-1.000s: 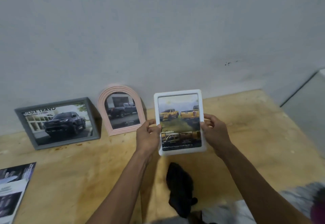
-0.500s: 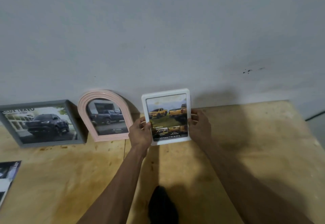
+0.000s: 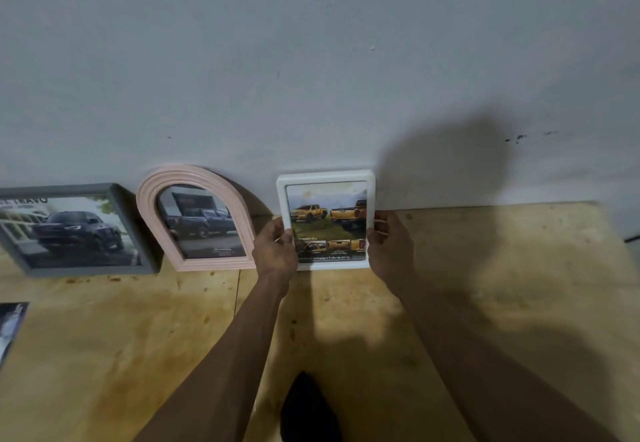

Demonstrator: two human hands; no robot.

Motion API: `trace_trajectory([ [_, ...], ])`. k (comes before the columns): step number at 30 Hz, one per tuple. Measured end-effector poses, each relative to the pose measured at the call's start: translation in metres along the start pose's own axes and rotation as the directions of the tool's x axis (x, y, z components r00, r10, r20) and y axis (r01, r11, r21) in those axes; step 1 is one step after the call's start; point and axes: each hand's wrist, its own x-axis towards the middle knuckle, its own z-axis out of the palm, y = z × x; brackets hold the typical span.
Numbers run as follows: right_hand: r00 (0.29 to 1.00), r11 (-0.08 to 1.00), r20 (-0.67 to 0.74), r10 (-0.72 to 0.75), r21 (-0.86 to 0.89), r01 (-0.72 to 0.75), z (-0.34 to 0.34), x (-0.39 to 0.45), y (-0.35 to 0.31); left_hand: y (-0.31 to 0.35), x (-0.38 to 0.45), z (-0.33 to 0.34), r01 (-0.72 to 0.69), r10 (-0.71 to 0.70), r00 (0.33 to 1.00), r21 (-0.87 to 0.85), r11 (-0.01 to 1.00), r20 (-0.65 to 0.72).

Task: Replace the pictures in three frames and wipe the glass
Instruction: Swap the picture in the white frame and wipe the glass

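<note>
A white rectangular frame (image 3: 326, 178) with a picture of yellow pickup trucks stands upright on the wooden table, its top against the wall. My left hand (image 3: 275, 249) grips its left edge and my right hand (image 3: 389, 242) grips its right edge. To its left a pink arched frame (image 3: 194, 178) with a dark truck picture leans on the wall. Further left leans a grey rectangular frame (image 3: 114, 195) with a dark car picture.
A black cloth (image 3: 306, 407) lies on the wooden table (image 3: 502, 285) near the front edge, between my arms. Printed pictures (image 3: 10, 323) lie at the table's left edge. The grey wall (image 3: 311, 60) runs along the back of the table.
My hands carried the white frame away from me and set it down against the wall, to the right of the pink frame. The view shifted forward and right.
</note>
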Motion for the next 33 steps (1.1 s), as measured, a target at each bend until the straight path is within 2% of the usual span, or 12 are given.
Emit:
trace_trajectory([
  [20,0.999,1.0,-0.044,-0.009,-0.019,0.008,0.006,0.006,0.002,-0.005,0.009,0.0,-0.061,0.061,0.998,-0.01,0.998,0.014],
  [33,1.0,1.0,0.002,0.025,-0.007,-0.025,0.007,0.003,-0.001,-0.003,0.005,-0.007,0.027,-0.025,0.996,-0.018,0.999,0.091],
])
